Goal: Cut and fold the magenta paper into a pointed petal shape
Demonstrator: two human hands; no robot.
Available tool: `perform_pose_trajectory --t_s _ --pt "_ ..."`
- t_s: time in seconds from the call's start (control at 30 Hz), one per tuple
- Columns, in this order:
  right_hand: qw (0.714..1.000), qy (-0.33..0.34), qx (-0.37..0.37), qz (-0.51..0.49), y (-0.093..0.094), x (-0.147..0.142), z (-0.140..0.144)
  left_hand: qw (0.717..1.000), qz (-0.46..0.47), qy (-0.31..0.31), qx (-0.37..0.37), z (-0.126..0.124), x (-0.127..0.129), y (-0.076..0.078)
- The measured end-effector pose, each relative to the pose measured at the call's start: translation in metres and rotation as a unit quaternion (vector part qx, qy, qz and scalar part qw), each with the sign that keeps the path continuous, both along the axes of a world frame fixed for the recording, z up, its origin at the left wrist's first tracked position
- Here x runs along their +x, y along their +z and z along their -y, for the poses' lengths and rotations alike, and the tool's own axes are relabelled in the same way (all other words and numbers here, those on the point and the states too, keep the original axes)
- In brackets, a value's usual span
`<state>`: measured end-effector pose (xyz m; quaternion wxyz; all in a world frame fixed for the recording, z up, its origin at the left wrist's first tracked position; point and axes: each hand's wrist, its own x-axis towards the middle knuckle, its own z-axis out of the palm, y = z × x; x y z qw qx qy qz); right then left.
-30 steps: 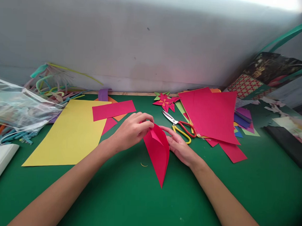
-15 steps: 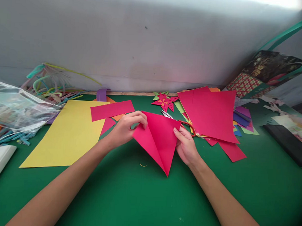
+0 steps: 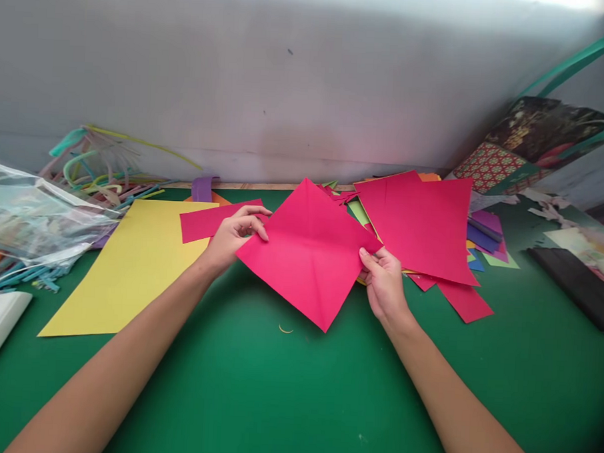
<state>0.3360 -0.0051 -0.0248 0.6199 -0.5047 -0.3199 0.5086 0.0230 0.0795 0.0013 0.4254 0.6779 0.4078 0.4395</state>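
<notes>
Two hands hold one creased pink paper square above the green mat. Left hand pinches its left corner; right hand pinches its right corner. Left of them lies a yellow sheet; right, a pink sheet stack. No writing is legible.

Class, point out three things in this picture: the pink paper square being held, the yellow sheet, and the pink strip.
pink paper square point(image 3: 305, 253), head view, centre where creases meet
yellow sheet point(image 3: 140, 266), head view, middle of its face
pink strip point(image 3: 199, 223), head view, left half
</notes>
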Motion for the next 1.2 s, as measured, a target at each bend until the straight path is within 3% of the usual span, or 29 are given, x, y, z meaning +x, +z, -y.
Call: perform_pose_trajectory --t_s 0.2,0.37,0.47,0.63,1.07,1.2 --pt "1.0 0.008 0.004 0.009 -0.002 0.0 -0.001 0.996 -0.036 -0.024 -0.072 -0.005 -0.009 -0.008" --pt "0.999 0.017 0.01 0.037 -0.002 -0.004 0.002 0.987 0.048 0.009 -0.153 -0.004 -0.008 -0.002" --pt "0.999 0.033 0.012 0.041 -0.003 -0.008 0.004 0.987 -0.012 0.014 -0.16 -0.001 -0.002 0.0" --pt "0.998 0.037 0.009 0.044 -0.001 -0.01 0.005 0.974 -0.047 -0.076 -0.208 0.008 0.005 0.001" --pt "0.997 0.033 0.009 0.072 -0.008 -0.002 0.0 0.973 -0.035 -0.078 -0.215 0.007 0.005 0.001" --pt "0.982 -0.013 0.051 0.179 -0.005 -0.001 0.001 0.969 -0.008 -0.052 -0.243 0.009 0.007 0.003"
